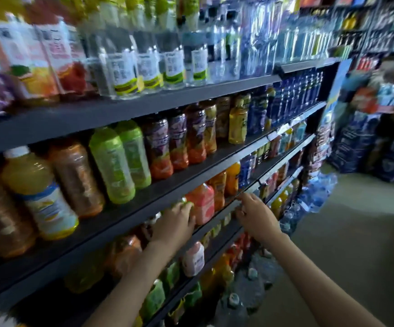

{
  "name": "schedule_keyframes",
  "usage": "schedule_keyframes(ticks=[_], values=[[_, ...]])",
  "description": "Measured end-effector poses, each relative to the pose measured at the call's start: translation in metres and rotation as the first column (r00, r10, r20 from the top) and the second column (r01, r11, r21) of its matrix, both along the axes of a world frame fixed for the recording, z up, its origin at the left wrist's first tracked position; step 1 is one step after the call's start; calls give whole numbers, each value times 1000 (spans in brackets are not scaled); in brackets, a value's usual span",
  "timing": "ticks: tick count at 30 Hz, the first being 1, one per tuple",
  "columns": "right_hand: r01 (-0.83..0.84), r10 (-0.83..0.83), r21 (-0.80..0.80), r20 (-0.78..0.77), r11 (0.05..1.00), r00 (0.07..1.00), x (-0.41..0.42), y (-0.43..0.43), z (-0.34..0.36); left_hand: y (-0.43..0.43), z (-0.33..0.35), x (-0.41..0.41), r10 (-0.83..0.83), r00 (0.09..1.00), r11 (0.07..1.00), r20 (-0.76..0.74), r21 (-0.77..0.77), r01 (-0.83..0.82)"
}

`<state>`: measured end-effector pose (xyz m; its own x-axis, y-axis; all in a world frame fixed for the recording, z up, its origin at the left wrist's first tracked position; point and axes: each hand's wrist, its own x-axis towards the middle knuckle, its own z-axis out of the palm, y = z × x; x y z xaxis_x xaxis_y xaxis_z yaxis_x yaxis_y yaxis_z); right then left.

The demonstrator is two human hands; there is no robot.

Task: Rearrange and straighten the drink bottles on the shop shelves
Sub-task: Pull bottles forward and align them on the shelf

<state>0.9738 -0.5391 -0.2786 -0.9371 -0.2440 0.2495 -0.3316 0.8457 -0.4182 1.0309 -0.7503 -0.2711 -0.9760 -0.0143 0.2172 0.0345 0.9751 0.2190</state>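
Dark shelves carry rows of drink bottles, and the whole view is motion-blurred. My left hand reaches into the third shelf down, its fingers curled over a green-topped bottle. That bottle stands right beside a pink bottle. Orange bottles follow to the right of the pink one. My right hand is at the front edge of the same shelf, to the right of the pink bottle. Its fingers are loosely bent and touch the edge, with nothing in them.
The shelf above holds yellow, orange, green and purple-labelled bottles. Clear bottles and cartons fill the top shelf. Lower shelves hold a pink bottle and green ones. Wrapped water packs lie on the floor beyond the shelf's end.
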Motion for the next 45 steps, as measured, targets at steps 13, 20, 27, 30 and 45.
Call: schedule_keyframes(ticks=[13, 20, 27, 30, 45], values=[[-43, 40, -130, -25, 991, 999, -278, 133, 34, 142, 23, -270, 208, 963, 943, -170, 295, -151], [-354, 354, -214, -36, 911, 934, -384, 102, 47, 161, 39, -362, 486, 853, 746, -188, 598, -293], [-524, 543, -407, -80, 748, 836, -430, 76, 41, 163, 29, -408, 573, 795, 685, -200, 649, -330], [-616, 634, -434, -123, 657, 764, -432, 75, 39, 162, 31, -404, 561, 804, 690, -198, 648, -322], [-605, 857, -660, 118, 445, 502, -435, 141, 56, 251, 39, -373, 590, 786, 633, -182, 709, -311]])
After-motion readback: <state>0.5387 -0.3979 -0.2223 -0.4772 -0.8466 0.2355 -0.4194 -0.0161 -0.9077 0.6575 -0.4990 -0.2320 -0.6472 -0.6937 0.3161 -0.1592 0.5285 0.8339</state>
